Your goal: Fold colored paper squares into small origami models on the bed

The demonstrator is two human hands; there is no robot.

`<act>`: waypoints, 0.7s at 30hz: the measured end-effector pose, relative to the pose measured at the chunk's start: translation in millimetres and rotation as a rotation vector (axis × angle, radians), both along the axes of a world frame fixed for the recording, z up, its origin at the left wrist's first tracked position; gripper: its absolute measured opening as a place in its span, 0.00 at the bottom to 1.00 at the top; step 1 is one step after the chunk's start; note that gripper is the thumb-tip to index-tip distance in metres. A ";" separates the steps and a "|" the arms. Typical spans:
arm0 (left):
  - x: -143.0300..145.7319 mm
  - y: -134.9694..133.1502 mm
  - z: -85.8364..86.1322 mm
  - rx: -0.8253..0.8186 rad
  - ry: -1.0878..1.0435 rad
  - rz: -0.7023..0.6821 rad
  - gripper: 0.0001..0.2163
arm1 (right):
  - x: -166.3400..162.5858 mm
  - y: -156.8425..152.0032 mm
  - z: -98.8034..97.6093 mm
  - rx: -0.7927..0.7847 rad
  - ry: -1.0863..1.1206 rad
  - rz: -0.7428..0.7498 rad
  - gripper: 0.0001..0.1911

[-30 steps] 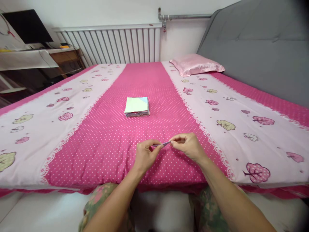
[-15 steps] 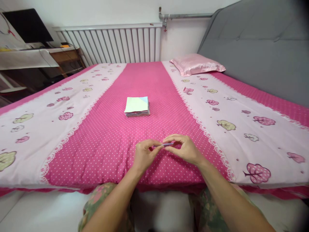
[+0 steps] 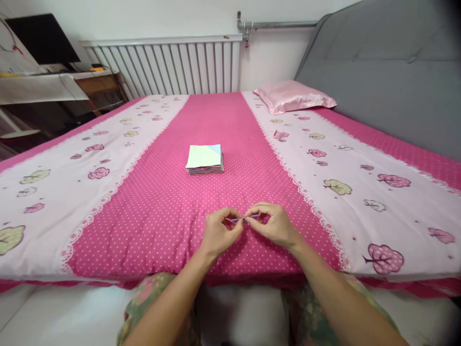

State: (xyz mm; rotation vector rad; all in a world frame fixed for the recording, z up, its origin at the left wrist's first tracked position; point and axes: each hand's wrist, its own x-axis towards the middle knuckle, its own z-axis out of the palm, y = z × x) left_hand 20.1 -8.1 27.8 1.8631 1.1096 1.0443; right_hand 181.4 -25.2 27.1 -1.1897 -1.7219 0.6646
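Between my two hands, just above the near part of the bed, is a thin purple piece of paper (image 3: 254,216), seen almost edge-on. My left hand (image 3: 220,233) pinches it between thumb and fingertips from the left. From the right, my right hand (image 3: 274,225) pinches it too, the fingertips of both hands close together near its middle. Much of the paper is hidden behind the fingers, so its full shape cannot be made out. Farther off on the bedspread lies a stack of square coloured papers (image 3: 203,156), pale green and light blue on top.
The bed has a pink and white bedspread (image 3: 212,115) with dots and tree prints. A pink pillow (image 3: 293,96) lies by the grey headboard (image 3: 389,72). Behind are a white radiator (image 3: 173,67) and a pipe (image 3: 281,24). At left, a monitor (image 3: 41,38) stands on a desk.
My left fingers have shifted slightly right and my right fingertips have closed in, so both pinches now meet near the paper's middle. The stack has not moved.
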 end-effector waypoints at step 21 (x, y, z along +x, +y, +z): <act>-3.7 3.4 3.0 0.027 -0.023 0.017 0.03 | 3.3 -0.7 4.5 -0.038 0.012 -0.012 0.04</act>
